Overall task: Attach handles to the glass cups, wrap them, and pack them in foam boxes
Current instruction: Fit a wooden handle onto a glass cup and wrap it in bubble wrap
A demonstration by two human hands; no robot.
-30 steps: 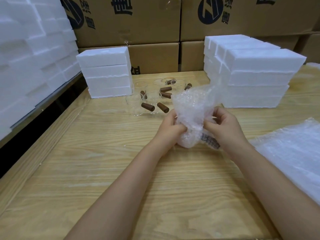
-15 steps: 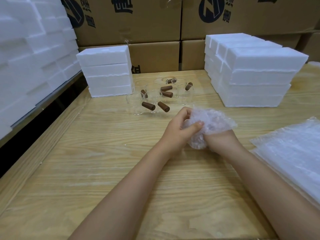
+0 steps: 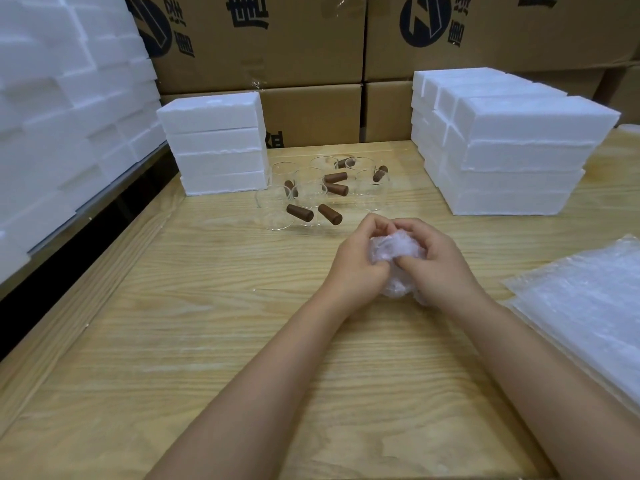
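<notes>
Glass cups with brown cylindrical handles (image 3: 308, 199) stand clustered and unwrapped on the pale wooden worktop (image 3: 207, 323) in the head view. They sit between a stack of white foam boxes (image 3: 214, 143) on their left and a bigger stack of foam boxes (image 3: 512, 150) on their right. Nearer me, both hands are curled round a crumpled clear bubble-wrap bundle (image 3: 398, 251); whether it rests on the worktop or hangs just above it I cannot tell. My left hand (image 3: 356, 261) grips its left side with the fingers over the top, and my right hand (image 3: 440, 261) grips the right side, thumb pressing into the film. I judge that a cup is inside, though film and fingers hide the glass. So the step in hand is wrapping, tucking the loose ends tight. A pile of flat bubble-wrap sheets (image 3: 588, 306) lies at my right, with brown cardboard cartons (image 3: 311, 46) behind. Packing comes next. The foam boxes all look closed, so one hand must let go to open one while the other stops the wrap springing loose.
</notes>
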